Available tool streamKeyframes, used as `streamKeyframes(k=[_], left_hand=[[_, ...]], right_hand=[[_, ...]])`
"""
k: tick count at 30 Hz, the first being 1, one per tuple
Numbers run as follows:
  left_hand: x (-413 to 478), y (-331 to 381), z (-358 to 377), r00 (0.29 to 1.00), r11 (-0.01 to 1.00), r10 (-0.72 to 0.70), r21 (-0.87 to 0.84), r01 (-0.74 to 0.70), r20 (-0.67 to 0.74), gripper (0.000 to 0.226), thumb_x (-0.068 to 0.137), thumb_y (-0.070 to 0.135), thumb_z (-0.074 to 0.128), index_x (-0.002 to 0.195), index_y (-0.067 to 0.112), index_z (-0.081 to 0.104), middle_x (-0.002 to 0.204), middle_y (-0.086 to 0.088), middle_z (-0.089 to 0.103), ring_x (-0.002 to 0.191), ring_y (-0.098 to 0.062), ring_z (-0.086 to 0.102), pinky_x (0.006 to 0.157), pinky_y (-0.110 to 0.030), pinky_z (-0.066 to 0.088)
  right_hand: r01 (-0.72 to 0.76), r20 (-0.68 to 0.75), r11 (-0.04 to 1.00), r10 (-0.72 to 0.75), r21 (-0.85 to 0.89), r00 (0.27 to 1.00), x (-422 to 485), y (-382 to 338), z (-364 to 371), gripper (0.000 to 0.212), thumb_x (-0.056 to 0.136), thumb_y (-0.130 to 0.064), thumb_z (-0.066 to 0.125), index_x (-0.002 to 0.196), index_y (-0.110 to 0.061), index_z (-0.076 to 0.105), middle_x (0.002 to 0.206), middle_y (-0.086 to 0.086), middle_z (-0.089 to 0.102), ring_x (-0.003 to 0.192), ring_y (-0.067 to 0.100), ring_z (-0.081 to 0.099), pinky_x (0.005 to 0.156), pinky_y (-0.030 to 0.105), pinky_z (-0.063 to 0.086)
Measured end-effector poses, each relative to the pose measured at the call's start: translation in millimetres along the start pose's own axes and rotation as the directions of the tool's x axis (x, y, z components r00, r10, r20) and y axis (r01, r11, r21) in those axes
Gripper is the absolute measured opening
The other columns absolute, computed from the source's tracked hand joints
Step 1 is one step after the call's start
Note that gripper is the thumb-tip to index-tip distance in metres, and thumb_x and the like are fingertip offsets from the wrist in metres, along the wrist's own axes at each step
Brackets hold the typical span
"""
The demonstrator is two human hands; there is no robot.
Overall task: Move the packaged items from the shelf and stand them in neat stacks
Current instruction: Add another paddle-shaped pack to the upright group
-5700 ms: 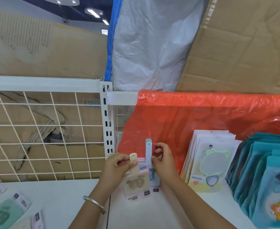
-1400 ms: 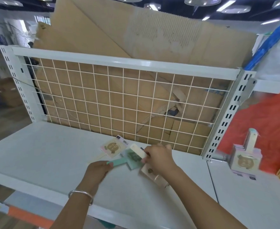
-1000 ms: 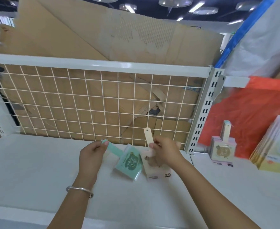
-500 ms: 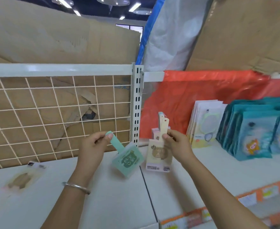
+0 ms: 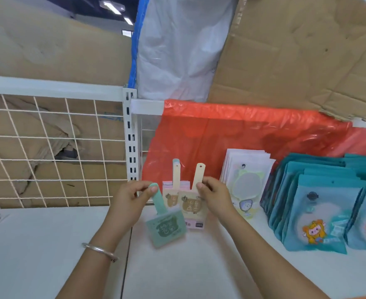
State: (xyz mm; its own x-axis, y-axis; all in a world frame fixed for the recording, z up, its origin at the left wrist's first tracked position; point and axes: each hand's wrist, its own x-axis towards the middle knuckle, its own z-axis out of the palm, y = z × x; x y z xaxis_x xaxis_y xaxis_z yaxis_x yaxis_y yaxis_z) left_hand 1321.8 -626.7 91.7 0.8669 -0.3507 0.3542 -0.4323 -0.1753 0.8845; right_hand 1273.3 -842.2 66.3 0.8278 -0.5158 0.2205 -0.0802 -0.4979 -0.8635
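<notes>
White shelf (image 5: 48, 244) runs before a red plastic sheet (image 5: 242, 134); at centre frame the left hand (image 5: 130, 197) pinches the handle tip of a green package (image 5: 167, 227), handle up, long axis leaning toward upper left. The right hand (image 5: 214, 195) pinches the near-upright cream package (image 5: 191, 203) by its handle, just in front of the standing stack (image 5: 170, 190). Lettering on both packages is too blurred to read.

Pinching a green paddle packet (image 5: 167, 227) by its handle tip with the left hand (image 5: 132, 197), tilted over the white shelf (image 5: 48, 244). Holding a cream packet (image 5: 191, 205) upright in the right hand (image 5: 214, 195), right against the small standing stack (image 5: 173, 188) by the red plastic sheet (image 5: 242, 134). Further right, leaning white packets (image 5: 245, 175), then teal pouches (image 5: 320, 208). Wire grid (image 5: 48, 147) back left.
</notes>
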Motion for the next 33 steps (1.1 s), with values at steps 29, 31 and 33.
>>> streamKeyframes(k=[29, 31, 33], left_hand=[[92, -46, 68, 0.989, 0.948, 0.110, 0.289, -0.133, 0.095, 0.019, 0.087, 0.031, 0.063, 0.101, 0.023, 0.074, 0.077, 0.011, 0.040, 0.087, -0.009, 0.028, 0.073, -0.009, 0.024], [92, -47, 73, 0.984, 0.945, 0.158, 0.275, -0.176, 0.084, 0.020, 0.087, 0.030, 0.063, 0.102, 0.021, 0.074, 0.076, 0.012, 0.039, 0.082, -0.006, 0.025, 0.075, -0.002, 0.024], [93, -48, 79, 0.982, 0.944, 0.176, 0.271, -0.188, 0.066, 0.023, 0.087, 0.029, 0.063, 0.106, 0.019, 0.072, 0.075, 0.013, 0.039, 0.081, -0.006, 0.025, 0.075, -0.002, 0.024]], right_hand=[[0.109, 0.010, 0.979, -0.109, -0.170, 0.994, 42, 48, 40, 0.047, 0.087, -0.048, 0.034, 0.112, -0.024, 0.065, 0.108, -0.008, 0.060, 0.104, 0.013, 0.049, 0.094, 0.036, 0.039], [0.110, -0.014, 0.985, -0.113, -0.136, 0.993, 35, 52, 34, 0.054, 0.082, -0.058, 0.033, 0.113, -0.025, 0.064, 0.104, -0.013, 0.056, 0.101, 0.009, 0.050, 0.093, 0.033, 0.041], [0.061, 0.001, 0.986, -0.061, -0.153, 0.998, 27, 62, 31, 0.055, 0.082, -0.059, 0.043, 0.120, -0.023, 0.059, 0.104, -0.012, 0.051, 0.102, 0.010, 0.050, 0.094, 0.033, 0.043]])
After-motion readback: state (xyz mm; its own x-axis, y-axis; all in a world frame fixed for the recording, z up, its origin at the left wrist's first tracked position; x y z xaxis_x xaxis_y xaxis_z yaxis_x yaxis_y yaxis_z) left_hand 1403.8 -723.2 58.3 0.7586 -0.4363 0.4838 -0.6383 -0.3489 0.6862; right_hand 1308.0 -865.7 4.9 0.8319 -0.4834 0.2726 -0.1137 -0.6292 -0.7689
